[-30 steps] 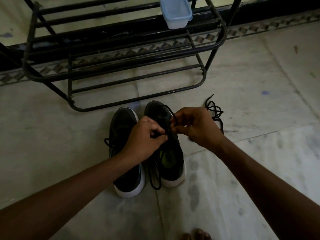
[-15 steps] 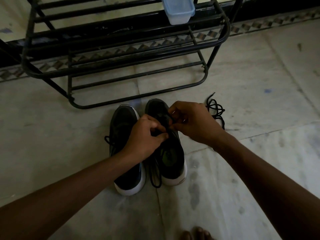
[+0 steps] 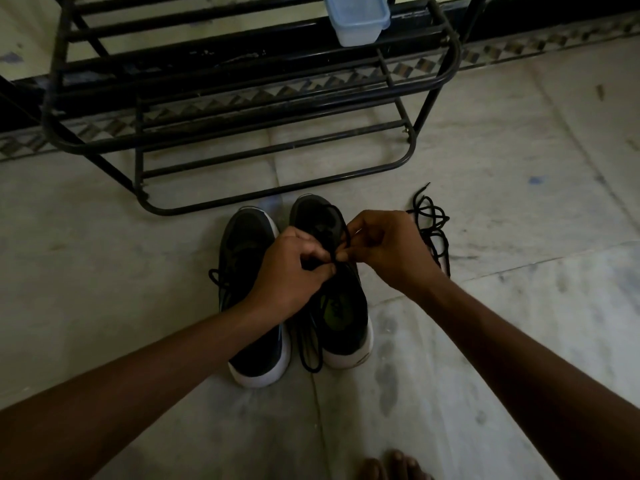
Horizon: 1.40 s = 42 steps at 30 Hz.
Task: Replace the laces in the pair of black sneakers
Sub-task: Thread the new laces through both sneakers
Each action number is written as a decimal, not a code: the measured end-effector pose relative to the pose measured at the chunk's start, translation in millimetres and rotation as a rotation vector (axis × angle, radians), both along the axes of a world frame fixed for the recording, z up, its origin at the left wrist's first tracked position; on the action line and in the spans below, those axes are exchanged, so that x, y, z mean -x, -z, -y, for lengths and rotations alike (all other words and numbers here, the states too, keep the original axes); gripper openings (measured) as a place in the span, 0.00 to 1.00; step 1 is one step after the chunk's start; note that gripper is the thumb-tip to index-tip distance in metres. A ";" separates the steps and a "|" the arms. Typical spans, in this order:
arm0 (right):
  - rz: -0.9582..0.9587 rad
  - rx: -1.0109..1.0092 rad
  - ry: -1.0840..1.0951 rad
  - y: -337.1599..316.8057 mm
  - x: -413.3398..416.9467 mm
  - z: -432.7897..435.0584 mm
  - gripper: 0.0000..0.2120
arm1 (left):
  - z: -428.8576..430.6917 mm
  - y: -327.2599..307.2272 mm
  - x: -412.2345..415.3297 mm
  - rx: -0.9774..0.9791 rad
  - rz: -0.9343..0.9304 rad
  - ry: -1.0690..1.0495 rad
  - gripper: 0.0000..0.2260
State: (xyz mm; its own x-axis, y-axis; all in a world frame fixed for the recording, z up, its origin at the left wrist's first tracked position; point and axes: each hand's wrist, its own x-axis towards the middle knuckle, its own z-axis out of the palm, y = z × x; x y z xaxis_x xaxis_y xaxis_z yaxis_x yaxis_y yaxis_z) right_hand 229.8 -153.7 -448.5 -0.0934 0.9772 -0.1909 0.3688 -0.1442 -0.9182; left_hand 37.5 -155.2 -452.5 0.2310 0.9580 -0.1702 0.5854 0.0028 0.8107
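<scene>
- Head view, dim light. Both forearms reach forward and down over a pair of black shoes on the floor [image 3: 502, 306].
- Left grip [image 3: 291, 268]: fingers curled, thumb and forefinger clenched on a black lace [image 3: 345, 226] above the middle of the right shoe [image 3: 341, 306].
- Right grip [image 3: 388, 251]: also curled, pinching the same lace just beside the left grip. The fingertips of the two grips nearly meet.
- From the pinch, the lace arcs up and forward toward the toe of the right shoe. A long loop of it hangs down between the two shoes and ends near their heels.
- I cannot tell which eyelets the lace passes through; the grips and the dark upper hide them.
- Right shoe: upright, toe pointing away from me, white sole visible at the heel, greenish insole showing in the opening.
- Left shoe [image 3: 247, 244]: upright, touching the right shoe along its side, toe the same way. My left forearm crosses over its heel half. A bit of lacing shows at its outer edge.
- A spare lace [image 3: 433, 220], black, lies in a loose tangle on the floor to the right of the right shoe, partly behind my right grip.
- A black metal rack [image 3: 242, 140] stands just beyond the shoe toes. A pale blue plastic box [image 3: 356, 19] sits on its upper tier.
- Bare toes [image 3: 398, 465] show at the bottom edge.
</scene>
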 end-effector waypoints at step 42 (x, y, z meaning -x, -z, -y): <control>0.471 -0.505 -0.298 0.5 16.0 52.9 0.19 | 8.6 -64.6 39.5 0.315 0.135 0.675 0.10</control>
State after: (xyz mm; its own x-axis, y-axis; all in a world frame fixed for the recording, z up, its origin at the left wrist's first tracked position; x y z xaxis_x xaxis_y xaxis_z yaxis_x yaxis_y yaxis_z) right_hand 213.8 -206.5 -449.0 -0.3870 0.9026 0.1882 0.6964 0.4199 -0.5820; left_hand -2.0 -163.8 -387.9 0.7886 0.5118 -0.3408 0.4375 -0.0777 0.8959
